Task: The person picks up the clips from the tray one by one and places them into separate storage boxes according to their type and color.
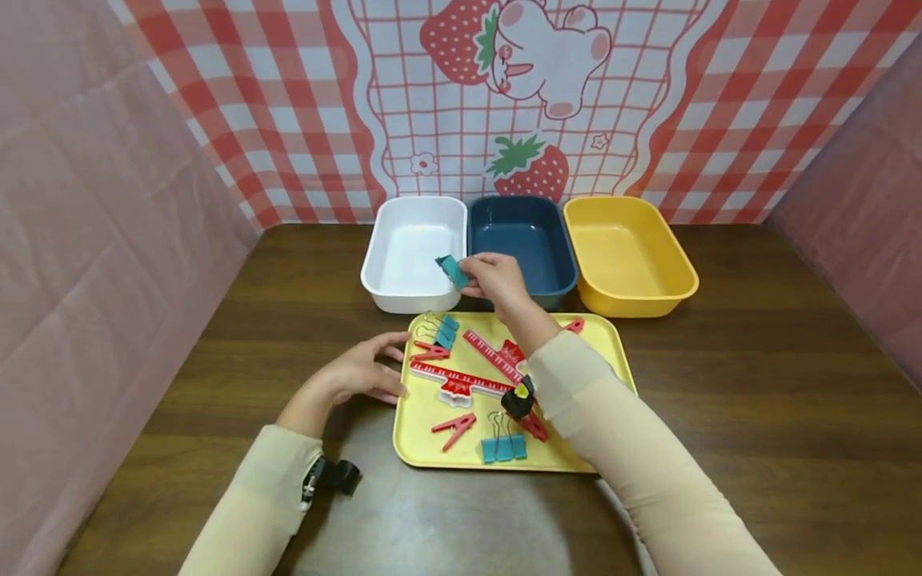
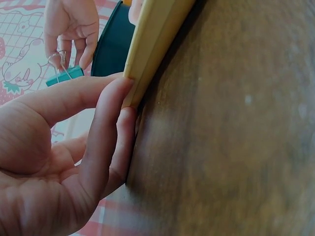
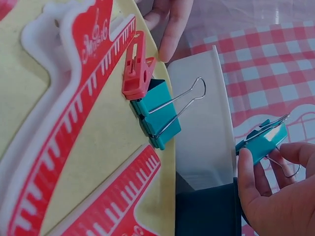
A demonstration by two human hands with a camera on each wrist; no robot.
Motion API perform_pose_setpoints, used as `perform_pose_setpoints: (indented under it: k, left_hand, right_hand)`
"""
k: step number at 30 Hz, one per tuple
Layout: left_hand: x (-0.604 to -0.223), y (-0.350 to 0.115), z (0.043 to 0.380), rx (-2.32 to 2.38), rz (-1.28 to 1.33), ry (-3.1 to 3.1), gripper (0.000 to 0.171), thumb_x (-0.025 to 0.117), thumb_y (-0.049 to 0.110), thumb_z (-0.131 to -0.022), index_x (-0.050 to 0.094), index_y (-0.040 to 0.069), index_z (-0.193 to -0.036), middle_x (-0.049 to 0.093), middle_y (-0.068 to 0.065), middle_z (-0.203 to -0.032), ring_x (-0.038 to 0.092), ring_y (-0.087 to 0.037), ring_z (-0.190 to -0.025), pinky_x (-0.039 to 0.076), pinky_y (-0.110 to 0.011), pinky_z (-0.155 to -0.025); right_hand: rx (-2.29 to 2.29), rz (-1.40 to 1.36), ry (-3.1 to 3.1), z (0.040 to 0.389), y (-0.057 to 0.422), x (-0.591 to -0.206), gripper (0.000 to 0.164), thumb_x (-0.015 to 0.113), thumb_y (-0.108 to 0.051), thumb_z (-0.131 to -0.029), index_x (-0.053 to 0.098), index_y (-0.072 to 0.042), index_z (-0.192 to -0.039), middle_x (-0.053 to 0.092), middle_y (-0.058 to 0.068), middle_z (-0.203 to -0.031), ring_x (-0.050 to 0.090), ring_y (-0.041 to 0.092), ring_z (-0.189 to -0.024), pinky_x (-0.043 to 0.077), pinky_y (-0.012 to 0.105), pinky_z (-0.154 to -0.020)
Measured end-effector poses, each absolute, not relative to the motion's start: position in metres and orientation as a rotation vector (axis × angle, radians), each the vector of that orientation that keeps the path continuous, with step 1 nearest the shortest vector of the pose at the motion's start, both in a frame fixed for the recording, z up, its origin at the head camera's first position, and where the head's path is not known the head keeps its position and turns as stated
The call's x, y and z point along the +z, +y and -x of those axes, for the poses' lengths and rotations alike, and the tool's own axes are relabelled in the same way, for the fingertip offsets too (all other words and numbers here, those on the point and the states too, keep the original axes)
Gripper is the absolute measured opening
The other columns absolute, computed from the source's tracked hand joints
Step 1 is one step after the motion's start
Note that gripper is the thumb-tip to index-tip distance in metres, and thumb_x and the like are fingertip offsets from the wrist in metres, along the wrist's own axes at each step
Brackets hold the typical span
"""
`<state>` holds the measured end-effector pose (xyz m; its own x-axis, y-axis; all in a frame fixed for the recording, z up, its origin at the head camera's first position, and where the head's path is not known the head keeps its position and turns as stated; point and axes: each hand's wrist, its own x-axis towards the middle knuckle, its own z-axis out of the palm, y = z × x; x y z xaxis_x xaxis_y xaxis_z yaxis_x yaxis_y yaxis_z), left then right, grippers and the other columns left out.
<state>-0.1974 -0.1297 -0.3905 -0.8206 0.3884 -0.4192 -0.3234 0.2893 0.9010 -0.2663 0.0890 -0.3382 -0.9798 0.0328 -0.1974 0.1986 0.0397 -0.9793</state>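
Observation:
My right hand [image 1: 497, 280] pinches a teal binder clip [image 1: 452, 272] by its wire handles, above the near right part of the white bin [image 1: 414, 300]. The right wrist view shows the same clip [image 3: 266, 142] held at the fingertips. My left hand [image 1: 363, 370] touches the left rim of the yellow tray [image 1: 425, 444] with its fingertips. On the tray lie another teal binder clip [image 1: 446, 332], a red clothespin [image 1: 430, 352], two red piano-key music clips [image 1: 461, 380], a second clothespin [image 1: 455, 430] and more teal binder clips [image 1: 504, 448]. My right arm hides part of the tray.
A navy bin [image 1: 562, 292] and a yellow bin [image 1: 637, 306] stand to the right of the white one, side by side behind the tray. Behind the bins hangs a checked strawberry cloth [image 1: 310, 120]. The wooden table [image 1: 763, 384] extends on both sides.

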Motion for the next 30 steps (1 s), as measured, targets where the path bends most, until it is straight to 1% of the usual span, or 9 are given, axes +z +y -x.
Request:
perform_pose_setpoints:
  k: [7, 13, 23, 26, 30]
  left_hand:
    - [-0.391, -0.129, 0.198, 1.582, -0.053, 1.980, 0.087, 0.066, -0.020, -0.071, 0.028, 0.010, -0.145, 0.037, -0.021, -0.123, 0.058, -0.027, -0.093, 0.059, -0.040, -0.069]
    - [-0.391, -0.129, 0.198, 1.569, -0.041, 1.988, 0.087, 0.066, -0.019, -0.071, 0.029, 0.011, -0.145, 0.037, -0.020, -0.123, 0.058, -0.027, -0.093, 0.059, -0.040, -0.069]
    - [-0.391, -0.129, 0.198, 1.569, -0.044, 1.996, 0.088, 0.066, -0.019, -0.071, 0.029, 0.010, -0.144, 0.038, -0.020, -0.123, 0.057, -0.027, -0.093, 0.059, -0.040, -0.069]
    - [-0.390, -0.129, 0.198, 1.569, -0.038, 1.995, 0.088, 0.067, -0.019, -0.070, 0.030, 0.011, -0.144, 0.038, -0.020, -0.123, 0.057, -0.027, -0.093, 0.059, -0.039, -0.069]
    - [-0.391, -0.129, 0.198, 1.567, -0.041, 1.996, 0.088, 0.067, -0.019, -0.070, 0.029, 0.010, -0.144, 0.038, -0.020, -0.123, 0.057, -0.027, -0.093, 0.059, -0.039, -0.069]
  right_hand:
    - [-2.091, -0.312, 2.137, 0.274, 0.087, -0.334, 0.027, 0.058, -0.015, -0.091, 0.063, 0.003, -0.112, 0.056, 0.009, -0.085, 0.056, 0.017, -0.075, 0.056, 0.031, -0.080]
    - [-2.066, -0.342, 2.122, 0.277, 0.085, -0.333, 0.028, 0.058, -0.016, -0.093, 0.063, 0.001, -0.113, 0.056, 0.009, -0.088, 0.057, 0.015, -0.075, 0.055, 0.031, -0.081]
    - [-2.079, -0.362, 2.079, 0.277, 0.080, -0.333, 0.028, 0.058, -0.015, -0.092, 0.061, 0.002, -0.114, 0.058, 0.013, -0.098, 0.058, 0.026, -0.098, 0.056, 0.028, -0.080]
    - [-2.076, -0.362, 2.081, 0.277, 0.080, -0.334, 0.029, 0.058, -0.016, -0.092, 0.061, 0.001, -0.115, 0.058, 0.013, -0.098, 0.057, 0.027, -0.100, 0.056, 0.027, -0.079]
    - [-2.082, -0.350, 2.085, 0.275, 0.081, -0.335, 0.030, 0.057, -0.016, -0.093, 0.060, 0.001, -0.117, 0.058, 0.013, -0.099, 0.058, 0.025, -0.095, 0.056, 0.028, -0.079]
